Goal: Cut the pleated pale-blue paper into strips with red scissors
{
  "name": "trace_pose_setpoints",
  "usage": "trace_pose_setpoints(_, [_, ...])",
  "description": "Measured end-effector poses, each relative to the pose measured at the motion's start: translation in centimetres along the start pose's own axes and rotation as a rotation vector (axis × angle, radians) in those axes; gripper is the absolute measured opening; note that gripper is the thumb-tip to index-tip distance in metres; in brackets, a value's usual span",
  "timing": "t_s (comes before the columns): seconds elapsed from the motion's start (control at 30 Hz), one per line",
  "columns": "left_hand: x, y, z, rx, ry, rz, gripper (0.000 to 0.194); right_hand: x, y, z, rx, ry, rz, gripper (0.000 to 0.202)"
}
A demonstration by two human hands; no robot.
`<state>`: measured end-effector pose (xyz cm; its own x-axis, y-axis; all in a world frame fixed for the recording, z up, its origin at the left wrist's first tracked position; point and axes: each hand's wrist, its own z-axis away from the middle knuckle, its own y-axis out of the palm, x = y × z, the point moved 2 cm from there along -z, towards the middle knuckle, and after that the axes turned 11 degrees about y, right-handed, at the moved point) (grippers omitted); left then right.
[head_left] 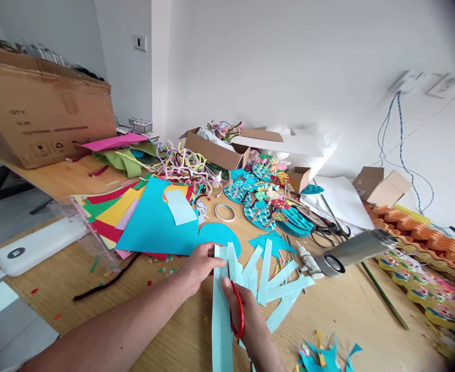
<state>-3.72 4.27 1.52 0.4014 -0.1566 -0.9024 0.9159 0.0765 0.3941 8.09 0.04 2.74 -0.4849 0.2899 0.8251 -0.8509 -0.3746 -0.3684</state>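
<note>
My left hand (203, 267) pinches the far end of a long light-blue paper strip (221, 320), thumb on top. My right hand (246, 315) is closed round red-handled scissors (238, 310), their blades mostly hidden along the paper. A narrower piece (233, 263) splits away at the strip's right side, by the blades. Several cut light-blue strips (265, 271) lie loosely crossed on the table just right of my hands. Beyond my left hand rests a blue paper circle (219, 237), beside a stack of coloured sheets with a large blue sheet (161, 222) on top.
A glue bottle (309, 261) and a steel flask (357, 251) lie to the right, near egg-carton crafts (417, 227). A tape roll (224, 212), pipe cleaners (181, 163) and blue decorated discs (260, 214) sit farther back. A white power bank (41, 245) is at left; blue scraps (328, 356) lie front right.
</note>
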Motion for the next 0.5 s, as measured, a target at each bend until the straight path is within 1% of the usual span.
trace_pose_setpoints(0.5, [-0.11, 0.19, 0.21, -0.019, -0.006, -0.030, 0.030, -0.11, 0.06, -0.21, 0.000, 0.027, 0.013, 0.053])
